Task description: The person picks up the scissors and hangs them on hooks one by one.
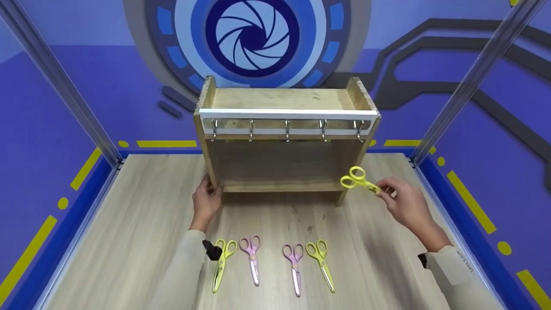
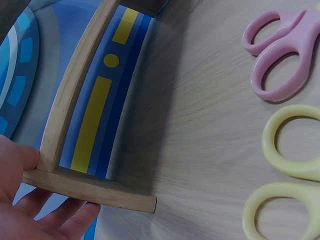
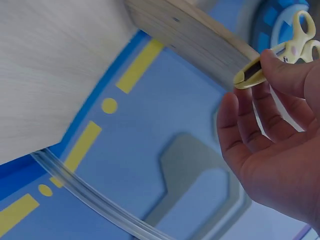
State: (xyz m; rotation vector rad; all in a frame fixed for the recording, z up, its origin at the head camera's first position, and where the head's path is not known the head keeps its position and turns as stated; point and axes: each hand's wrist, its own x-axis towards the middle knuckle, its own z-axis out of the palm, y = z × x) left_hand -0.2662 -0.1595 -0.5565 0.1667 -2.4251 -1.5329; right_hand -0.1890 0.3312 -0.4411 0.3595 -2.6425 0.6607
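A wooden rack (image 1: 284,142) with a white rail and several metal hooks (image 1: 287,129) stands at the back of the table. My left hand (image 1: 207,193) grips the lower front edge of its left side panel (image 2: 90,190), with the thumb (image 2: 20,157) pressed on the wood. My right hand (image 1: 385,191) pinches a pair of yellow scissors (image 1: 357,178) by the closed blades. The handles point toward the rack's right side, just off the table. The right wrist view shows those scissors (image 3: 280,55) between thumb and fingers (image 3: 280,75), close to the rack's side panel (image 3: 190,35).
Two yellow scissors (image 1: 224,262) (image 1: 320,262) and two pink ones (image 1: 252,256) (image 1: 295,262) lie in a row on the wooden table (image 1: 129,232), between my forearms. Metal frame posts (image 1: 60,86) stand at the far corners. Blue walls enclose the table.
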